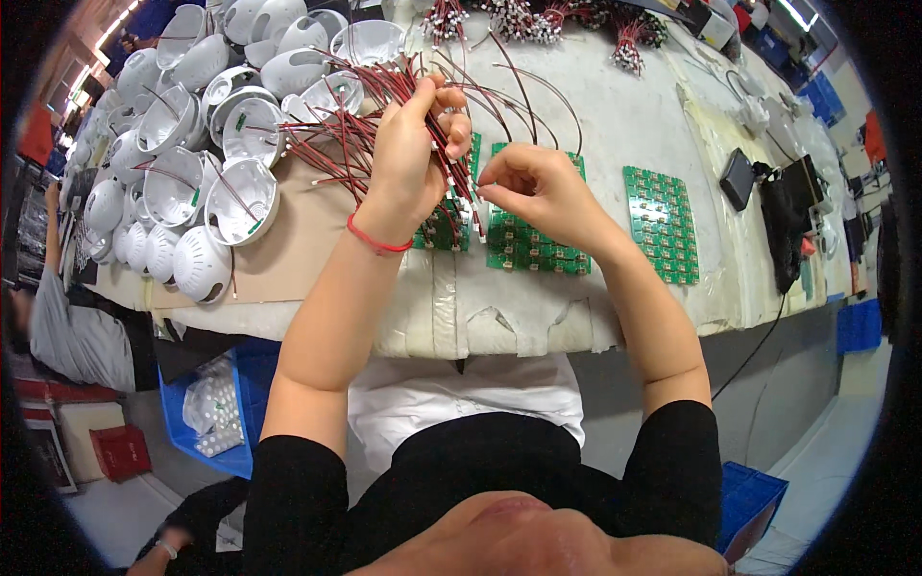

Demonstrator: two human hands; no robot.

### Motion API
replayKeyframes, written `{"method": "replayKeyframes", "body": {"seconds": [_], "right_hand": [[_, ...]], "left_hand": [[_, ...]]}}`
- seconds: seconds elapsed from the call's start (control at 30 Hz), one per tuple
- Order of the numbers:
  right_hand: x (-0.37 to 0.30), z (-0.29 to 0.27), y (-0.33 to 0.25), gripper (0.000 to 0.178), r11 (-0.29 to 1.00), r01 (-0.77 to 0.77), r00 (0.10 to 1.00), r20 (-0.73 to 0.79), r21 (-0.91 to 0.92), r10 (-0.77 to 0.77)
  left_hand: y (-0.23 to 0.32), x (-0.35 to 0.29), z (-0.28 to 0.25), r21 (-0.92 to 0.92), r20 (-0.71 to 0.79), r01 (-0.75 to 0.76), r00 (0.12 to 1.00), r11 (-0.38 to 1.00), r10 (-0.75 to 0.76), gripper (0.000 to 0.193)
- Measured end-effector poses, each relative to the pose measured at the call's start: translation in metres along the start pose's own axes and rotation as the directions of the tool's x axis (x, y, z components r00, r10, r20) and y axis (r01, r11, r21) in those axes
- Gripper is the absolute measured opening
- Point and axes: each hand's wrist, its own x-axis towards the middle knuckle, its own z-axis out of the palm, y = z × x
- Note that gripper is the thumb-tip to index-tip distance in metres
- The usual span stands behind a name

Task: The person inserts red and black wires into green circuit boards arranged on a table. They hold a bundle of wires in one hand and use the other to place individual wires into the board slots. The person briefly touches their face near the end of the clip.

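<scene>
My left hand [408,158] is closed around a thick bundle of dark red and black wires [331,144] with small white plugs on their ends. Some of the wires hang down past its fingers, over the circuit boards. Just to the right, my right hand [543,187] has thumb and index finger pinched together near the hanging plugs; what is between the fingertips is too small to make out. Beneath the hands lie a green circuit board panel [533,252] and another green panel [444,235], partly covered by wires and hands. A third green panel [663,226] rests farther right.
White rounded plastic shells [204,264] are heaped across the left of the table [595,106], some with wires inside. More wire bundles [629,48] lie along the far edge. A black box-shaped device [737,180] sits at right. Below left stands a blue bin [252,384].
</scene>
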Motion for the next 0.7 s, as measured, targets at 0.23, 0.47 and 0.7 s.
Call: {"method": "replayKeyframes", "body": {"seconds": [0.23, 0.47, 0.7], "right_hand": [[-0.005, -0.034, -0.009, 0.016, 0.708, -0.387, 0.911, 0.362, 0.591, 0.196], [-0.008, -0.048, -0.014, 0.013, 0.748, -0.346, 0.923, 0.351, 0.567, 0.161], [-0.011, -0.058, 0.002, 0.012, 0.719, -0.261, 0.954, 0.288, 0.644, 0.089]], "left_hand": [[0.003, -0.005, 0.012, 0.205, -0.033, 0.017, 0.999, 0.979, -0.011, 0.030], [-0.001, -0.002, 0.004, 0.407, 0.066, 0.008, 0.997, 0.913, -0.038, 0.032], [0.001, -0.006, 0.011, 0.435, 0.048, 0.000, 0.999, 0.900, -0.024, 0.032]]}}
